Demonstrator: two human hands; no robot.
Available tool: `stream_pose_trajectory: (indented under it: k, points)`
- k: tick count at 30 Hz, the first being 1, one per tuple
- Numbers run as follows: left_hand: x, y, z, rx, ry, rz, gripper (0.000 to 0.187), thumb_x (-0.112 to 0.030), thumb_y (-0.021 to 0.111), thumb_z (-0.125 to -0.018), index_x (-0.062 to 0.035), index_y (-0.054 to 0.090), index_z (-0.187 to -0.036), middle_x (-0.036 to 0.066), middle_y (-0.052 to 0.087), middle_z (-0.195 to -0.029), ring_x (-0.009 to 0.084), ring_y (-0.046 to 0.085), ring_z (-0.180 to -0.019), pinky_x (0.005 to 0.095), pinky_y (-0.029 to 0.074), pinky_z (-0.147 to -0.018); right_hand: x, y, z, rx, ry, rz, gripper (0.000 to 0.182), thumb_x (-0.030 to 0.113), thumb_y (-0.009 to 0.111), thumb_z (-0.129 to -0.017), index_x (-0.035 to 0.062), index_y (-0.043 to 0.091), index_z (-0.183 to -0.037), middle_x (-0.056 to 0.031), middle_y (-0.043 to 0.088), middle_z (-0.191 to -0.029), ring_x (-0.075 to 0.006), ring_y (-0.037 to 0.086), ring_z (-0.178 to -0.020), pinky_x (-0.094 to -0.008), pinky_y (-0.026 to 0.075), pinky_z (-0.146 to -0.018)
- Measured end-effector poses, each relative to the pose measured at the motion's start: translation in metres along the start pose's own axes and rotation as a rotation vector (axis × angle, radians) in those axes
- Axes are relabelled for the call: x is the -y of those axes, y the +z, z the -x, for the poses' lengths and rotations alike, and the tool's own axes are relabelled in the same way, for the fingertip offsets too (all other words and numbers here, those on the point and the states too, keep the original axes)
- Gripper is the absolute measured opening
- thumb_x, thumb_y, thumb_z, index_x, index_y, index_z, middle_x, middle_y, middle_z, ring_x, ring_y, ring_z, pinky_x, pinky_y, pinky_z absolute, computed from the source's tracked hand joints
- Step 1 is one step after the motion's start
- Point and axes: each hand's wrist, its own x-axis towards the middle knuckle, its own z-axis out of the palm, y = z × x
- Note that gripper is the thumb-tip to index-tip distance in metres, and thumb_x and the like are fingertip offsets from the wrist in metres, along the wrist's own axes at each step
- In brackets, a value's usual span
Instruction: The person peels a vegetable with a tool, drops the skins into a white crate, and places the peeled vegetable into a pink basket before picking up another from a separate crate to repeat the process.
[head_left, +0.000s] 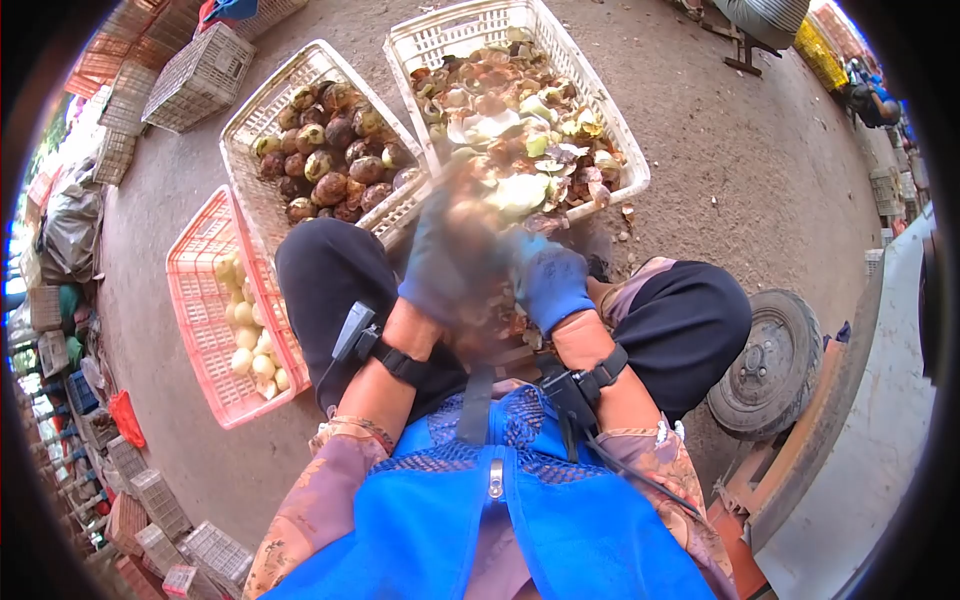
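My left hand [438, 262], in a blue glove with brown-soiled fingers, is smeared by motion between my knees, near the front corners of the two white crates. Close beside it is my right hand [550, 280], also gloved in blue, with curled fingers; whatever it grips is hidden by blur. A white crate [243, 150] ahead of my left knee holds round, brown-purple onions [332, 150]. Another white crate [622, 130], straight ahead, is heaped with loose skins and peelings [500, 125]. At my left, a pink crate [190, 310] contains pale peeled onions [248, 325].
Beside my right knee lies a wheel with a tyre [768, 365], next to a grey metal panel [850, 430]. Stacked crates [200, 80] stand at the far left, with more crates [160, 505] at the lower left. Scraps lie on the ground by the peelings crate.
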Motion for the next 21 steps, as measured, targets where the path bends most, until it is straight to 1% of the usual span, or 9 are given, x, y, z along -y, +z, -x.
stream_pose_trajectory:
  k: [2, 3, 5, 9, 12, 13, 15, 18, 21]
  points:
    - [0.005, -0.012, -0.005, 0.219, 0.132, -0.053, 0.023, -0.038, 0.065, -0.091, -0.0156, 0.067, -0.09, -0.004, 0.065, -0.075, 0.0121, 0.06, -0.062, 0.0255, 0.049, -0.058, 0.004, 0.0, -0.001, -0.009, 0.036, -0.093, 0.01, 0.02, 0.057, -0.087, 0.0127, 0.058, -0.093, -0.009, 0.067, -0.079, -0.0258, 0.07, -0.068, -0.0412, 0.054, -0.054]
    - [0.007, -0.014, -0.009, 0.223, 0.13, -0.056, 0.023, -0.038, 0.065, -0.091, -0.0156, 0.067, -0.09, -0.004, 0.065, -0.075, 0.0121, 0.06, -0.062, 0.0255, 0.049, -0.058, 0.013, -0.005, 0.001, -0.001, 0.07, -0.091, 0.01, 0.021, 0.057, -0.087, 0.0126, 0.058, -0.093, -0.0095, 0.067, -0.08, -0.027, 0.07, -0.069, -0.0417, 0.055, -0.056]
    - [0.01, -0.02, -0.013, -0.018, 0.253, -0.119, 0.015, -0.033, 0.068, -0.09, -0.0185, 0.067, -0.09, -0.008, 0.062, -0.072, 0.0063, 0.055, -0.059, 0.0217, 0.043, -0.055, 0.019, -0.012, 0.004, 0.01, 0.104, -0.094, 0.011, 0.021, 0.057, -0.087, 0.0125, 0.058, -0.094, -0.01, 0.068, -0.081, -0.0282, 0.07, -0.07, -0.0422, 0.055, -0.057]
    - [0.014, -0.021, -0.011, 0.125, 0.595, -0.501, 0.008, -0.027, 0.069, -0.091, -0.0191, 0.068, -0.092, -0.011, 0.064, -0.075, 0.0025, 0.057, -0.065, 0.0194, 0.045, -0.059, 0.029, -0.02, 0.008, 0.073, 0.116, -0.2, 0.016, 0.022, 0.058, -0.086, 0.0122, 0.059, -0.099, -0.0107, 0.068, -0.085, -0.0299, 0.07, -0.074, -0.0433, 0.055, -0.063]
    - [0.015, -0.07, -0.039, 0.034, 0.587, -0.464, 0.009, -0.026, 0.069, -0.089, -0.017, 0.067, -0.091, -0.006, 0.067, -0.08, 0.0076, 0.062, -0.069, 0.023, 0.051, -0.063, 0.027, -0.019, 0.005, 0.128, 0.164, -0.165, 0.018, 0.021, 0.058, -0.086, 0.0124, 0.06, -0.102, -0.0108, 0.069, -0.087, -0.03, 0.07, -0.076, -0.0436, 0.055, -0.065]
    - [0.012, -0.052, -0.028, 0.034, 0.586, -0.465, 0.009, -0.026, 0.069, -0.089, -0.017, 0.067, -0.091, -0.006, 0.067, -0.08, 0.0076, 0.062, -0.069, 0.023, 0.051, -0.063, 0.024, -0.016, 0.002, 0.152, 0.185, -0.137, 0.019, 0.02, 0.058, -0.085, 0.0125, 0.06, -0.103, -0.0106, 0.069, -0.088, -0.0299, 0.07, -0.077, -0.0435, 0.055, -0.066]
    - [0.007, -0.023, -0.006, 0.083, 0.025, 0.09, 0.015, -0.028, 0.069, -0.088, -0.0135, 0.066, -0.093, 0.001, 0.069, -0.085, 0.016, 0.066, -0.075, 0.0323, 0.056, -0.07, 0.007, -0.005, -0.004, 0.151, 0.141, -0.116, 0.018, 0.019, 0.057, -0.086, 0.0126, 0.06, -0.102, -0.0105, 0.069, -0.089, -0.03, 0.07, -0.078, -0.0437, 0.055, -0.066]
    - [0.001, -0.041, -0.023, 0.159, -0.112, 0.158, 0.024, -0.032, 0.068, -0.087, -0.0106, 0.066, -0.099, 0.006, 0.069, -0.09, 0.0234, 0.067, -0.08, 0.0408, 0.057, -0.076, -0.002, -0.001, -0.005, 0.134, 0.114, -0.102, 0.017, 0.019, 0.055, -0.087, 0.0128, 0.059, -0.102, -0.01, 0.07, -0.089, -0.0299, 0.071, -0.079, -0.044, 0.055, -0.066]
    - [0.001, -0.046, -0.027, 0.143, -0.025, 0.046, 0.031, -0.035, 0.068, -0.086, -0.0102, 0.065, -0.105, 0.007, 0.07, -0.095, 0.0255, 0.067, -0.084, 0.0432, 0.056, -0.077, 0.003, -0.006, -0.003, 0.128, 0.124, -0.11, 0.016, 0.02, 0.055, -0.087, 0.0126, 0.058, -0.101, -0.0101, 0.07, -0.089, -0.0296, 0.071, -0.078, -0.0443, 0.055, -0.064]
